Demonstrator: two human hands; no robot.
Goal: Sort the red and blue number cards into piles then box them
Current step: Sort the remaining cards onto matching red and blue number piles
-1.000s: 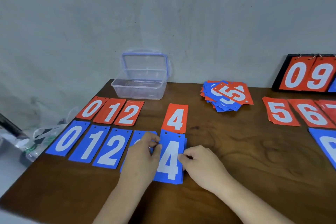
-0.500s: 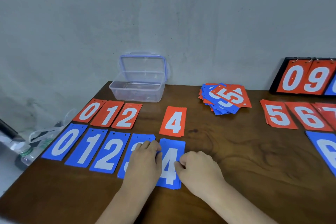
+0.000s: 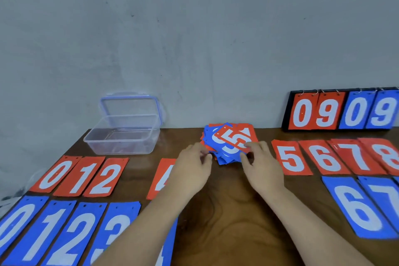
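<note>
Two grips at 1 mixed pile [image 3: 210, 137]; R grip [image 3: 262, 165] pinches it; L grip [image 3: 192, 168]: hold unclear; 1 clear box [image 3: 121, 147].

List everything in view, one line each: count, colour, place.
mixed card pile: one, red and blue, back centre, red 5 on top
left red cards: four, 0 1 2 and a half-hidden 4, left
left blue cards: 0 1 2 3 showing, one more under the arm, front left
right red cards: four, 5 6 7 8, right
right blue cards: 6 7 showing, front right
plastic box: one, clear, blue-rimmed lid open, back left
scoreboard: one, black, red 09 and blue 09, back right
table: one, brown wood
left hand: at the pile's left edge
right hand: pinches the pile's right side
</note>
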